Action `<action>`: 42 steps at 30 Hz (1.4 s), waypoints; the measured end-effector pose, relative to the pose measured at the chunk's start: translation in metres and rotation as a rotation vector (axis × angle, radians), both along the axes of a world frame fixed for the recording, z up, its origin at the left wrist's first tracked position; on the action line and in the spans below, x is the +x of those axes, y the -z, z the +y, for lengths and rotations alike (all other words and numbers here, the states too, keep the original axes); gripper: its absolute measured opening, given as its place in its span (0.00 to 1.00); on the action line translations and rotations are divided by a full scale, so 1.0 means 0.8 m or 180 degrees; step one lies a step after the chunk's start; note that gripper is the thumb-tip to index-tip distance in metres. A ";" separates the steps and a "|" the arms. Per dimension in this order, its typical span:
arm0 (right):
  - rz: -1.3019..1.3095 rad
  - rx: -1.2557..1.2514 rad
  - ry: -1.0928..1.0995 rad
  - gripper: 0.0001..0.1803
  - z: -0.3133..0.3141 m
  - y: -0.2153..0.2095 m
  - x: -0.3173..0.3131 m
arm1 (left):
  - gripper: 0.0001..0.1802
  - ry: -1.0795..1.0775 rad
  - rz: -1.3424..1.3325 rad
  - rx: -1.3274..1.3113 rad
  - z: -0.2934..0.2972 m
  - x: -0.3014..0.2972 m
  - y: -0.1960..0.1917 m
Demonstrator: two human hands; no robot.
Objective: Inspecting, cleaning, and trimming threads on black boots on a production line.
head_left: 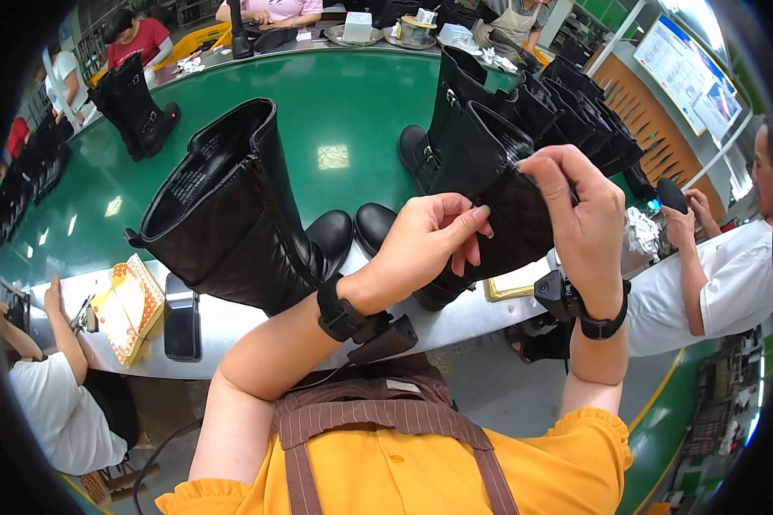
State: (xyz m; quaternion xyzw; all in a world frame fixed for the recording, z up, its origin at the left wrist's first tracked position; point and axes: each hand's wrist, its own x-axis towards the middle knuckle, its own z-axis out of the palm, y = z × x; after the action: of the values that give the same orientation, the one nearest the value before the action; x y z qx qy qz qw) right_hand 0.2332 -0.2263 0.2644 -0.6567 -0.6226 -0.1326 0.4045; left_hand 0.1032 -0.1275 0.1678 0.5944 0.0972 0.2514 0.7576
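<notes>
Head view, left hand (428, 240) and right hand (578, 219) fingers pinched on black boot (489, 172)

Left hand (429, 236) and right hand (580, 215) grip a tall black boot's (489, 184) quilted shaft; a second boot (232, 215) stands beside it on the green table (335, 112).

The person wears a yellow-orange short-sleeved top with frilled cuffs at five and seven o'clock, under a brown striped apron with two straps running up the chest. Both forearms are bare. Each wrist carries a black strap holding a small black boxy device; a thin dark cable trails down from the left one. The hands are ungloved.
</notes>
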 end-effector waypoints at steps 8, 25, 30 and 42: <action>-0.1016 0.0116 0.0349 0.11 0.020 0.014 -0.003 | 0.17 -0.0215 0.0049 0.0105 -0.007 0.001 0.000; -0.0945 -0.0147 0.0027 0.04 0.006 -0.013 -0.010 | 0.17 -0.0307 -0.0007 0.0229 -0.004 -0.001 0.007; -0.0837 -0.0190 -0.0224 0.04 0.016 -0.012 -0.008 | 0.17 -0.0393 0.0060 0.0420 -0.001 -0.004 0.008; -0.0494 0.0853 0.0046 0.04 0.024 -0.010 0.006 | 0.17 -0.0463 0.0012 0.0363 0.005 -0.004 0.012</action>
State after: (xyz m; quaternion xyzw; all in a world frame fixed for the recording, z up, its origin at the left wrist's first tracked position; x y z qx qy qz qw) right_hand 0.2380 -0.2069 0.2726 -0.5891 -0.6239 -0.2678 0.4382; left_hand 0.0998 -0.1238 0.1586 0.6285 0.1271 0.3098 0.7021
